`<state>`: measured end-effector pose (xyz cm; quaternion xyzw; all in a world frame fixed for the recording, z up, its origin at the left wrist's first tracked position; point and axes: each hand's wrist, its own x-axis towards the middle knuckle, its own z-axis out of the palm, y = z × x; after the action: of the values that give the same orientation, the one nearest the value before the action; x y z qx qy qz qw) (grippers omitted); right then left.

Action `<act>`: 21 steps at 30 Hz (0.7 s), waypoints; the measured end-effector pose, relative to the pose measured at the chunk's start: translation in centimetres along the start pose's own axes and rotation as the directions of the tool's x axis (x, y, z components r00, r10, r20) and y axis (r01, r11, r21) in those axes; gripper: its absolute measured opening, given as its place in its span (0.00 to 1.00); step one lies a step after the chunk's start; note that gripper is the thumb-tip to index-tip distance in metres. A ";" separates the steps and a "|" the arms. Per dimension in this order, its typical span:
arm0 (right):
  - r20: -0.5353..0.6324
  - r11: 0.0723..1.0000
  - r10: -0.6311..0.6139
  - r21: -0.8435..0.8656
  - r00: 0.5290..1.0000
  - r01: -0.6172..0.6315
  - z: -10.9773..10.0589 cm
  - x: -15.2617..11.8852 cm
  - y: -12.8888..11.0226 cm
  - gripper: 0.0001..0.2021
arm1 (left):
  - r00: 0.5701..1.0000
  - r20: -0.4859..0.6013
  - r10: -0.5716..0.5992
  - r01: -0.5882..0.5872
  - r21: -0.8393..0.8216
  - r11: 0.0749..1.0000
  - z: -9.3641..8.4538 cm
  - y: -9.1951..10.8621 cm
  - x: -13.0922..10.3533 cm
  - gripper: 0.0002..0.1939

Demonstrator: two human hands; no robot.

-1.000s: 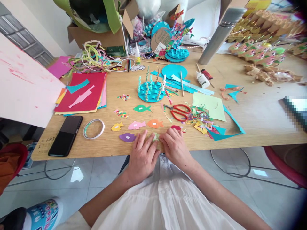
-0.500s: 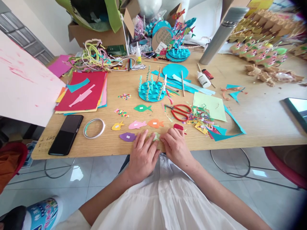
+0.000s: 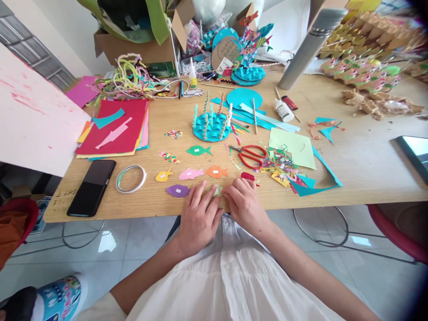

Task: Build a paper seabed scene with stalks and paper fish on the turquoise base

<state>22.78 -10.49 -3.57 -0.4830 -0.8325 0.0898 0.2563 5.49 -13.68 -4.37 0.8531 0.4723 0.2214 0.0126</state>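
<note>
A light green paper piece (image 3: 218, 191) lies at the table's front edge between my hands. My left hand (image 3: 201, 216) rests over its left part, fingers spread and lying flat. My right hand (image 3: 245, 205) is closed, its fingertips pinched at the piece's right end; what they grip is too small to tell. Around them lie a purple fish (image 3: 178, 191), a yellow fish (image 3: 163, 175), a pink fish (image 3: 191, 173), an orange fish (image 3: 216, 171) and a green fish (image 3: 199, 150), most with small white squares. A red paper shape (image 3: 248, 176) sits just beyond my right hand.
Red-handled scissors (image 3: 252, 156) and paper scraps (image 3: 281, 162) lie to the right. A blue base with twisted posts (image 3: 211, 127) stands mid-table. Left are a phone (image 3: 92, 188), a tape roll (image 3: 131, 179) and stacked paper (image 3: 112, 129). A grey flask (image 3: 307, 53) stands at the back.
</note>
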 end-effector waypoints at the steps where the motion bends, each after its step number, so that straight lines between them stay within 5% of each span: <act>1: -0.001 1.000 0.000 -0.001 1.000 0.000 0.0 0.0 0.0 0.09 | 1.000 0.000 0.000 0.000 0.002 1.000 0.0 0.0 0.0 0.15; 21: -0.014 1.000 0.010 -0.019 1.000 -0.011 0.3 0.0 0.0 0.09 | 1.000 -0.020 0.009 -0.009 0.011 1.000 0.3 -0.1 -0.1 0.15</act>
<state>22.61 -10.49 -3.81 -0.4903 -0.8289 0.0800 0.2570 5.50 -13.69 -4.70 0.8530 0.4698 0.2275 0.0021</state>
